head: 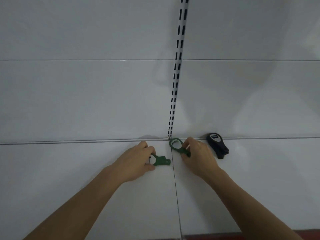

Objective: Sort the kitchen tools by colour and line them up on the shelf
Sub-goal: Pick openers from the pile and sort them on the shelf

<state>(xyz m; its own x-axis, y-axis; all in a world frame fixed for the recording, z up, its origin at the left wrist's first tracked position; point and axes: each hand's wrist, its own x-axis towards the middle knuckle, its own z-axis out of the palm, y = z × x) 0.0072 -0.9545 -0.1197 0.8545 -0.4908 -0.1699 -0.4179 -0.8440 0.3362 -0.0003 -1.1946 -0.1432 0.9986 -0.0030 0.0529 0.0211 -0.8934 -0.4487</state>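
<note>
1. Both hands are busy on the shelf (69, 170): the left hand (136, 161) curls its fingers over the ring end of the left green tool (161, 161), and the right hand (199, 156) pinches the handle end of the right green tool (175, 144).
2. From my remote seat I read this as the green group being set side by side, one tool per hand.
3. The left green tool lies flat, its handle pointing right towards the seam in the shelf. The right green tool lies just beyond that seam, its ring towards the back wall, near the foot of the slotted rail (177, 58).
4. The two green tools are near each other but apart, not yet parallel.
5. The black tool (216, 143) lies just beside the right hand on its outer side, against the back edge, untouched by either hand.
6. My judgement of the next move: turn both green tools to the same heading, bring them level in one row, and leave a gap before the black tool so the colours read as separate groups.
</note>
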